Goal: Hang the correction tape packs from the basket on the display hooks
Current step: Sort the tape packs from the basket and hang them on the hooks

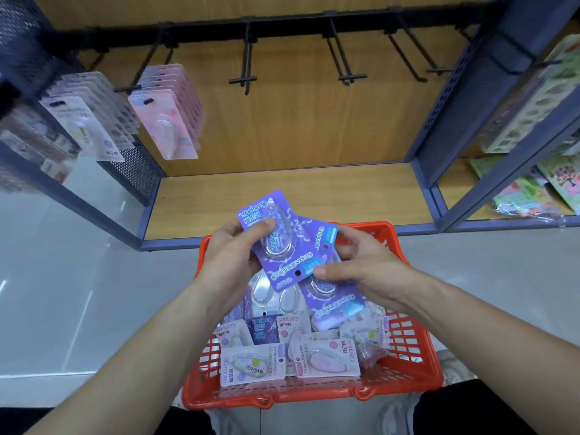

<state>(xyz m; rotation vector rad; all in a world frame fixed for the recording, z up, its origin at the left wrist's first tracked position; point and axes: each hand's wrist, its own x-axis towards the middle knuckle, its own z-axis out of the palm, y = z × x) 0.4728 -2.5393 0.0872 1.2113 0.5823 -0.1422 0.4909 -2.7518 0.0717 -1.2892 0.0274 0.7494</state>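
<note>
Fingers of left hand and right hand pinch purple correction tape packs above the basket.

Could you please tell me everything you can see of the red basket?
The red basket is plastic by its look, with slotted lattice walls and a solid rim. It stands upright before the person, short of the wooden shelf. Inside lies a loose heap of correction tape packs, white, pink and purple. Above it the left hand and the right hand grip purple packs; whether either touches the rim is unclear.
</note>
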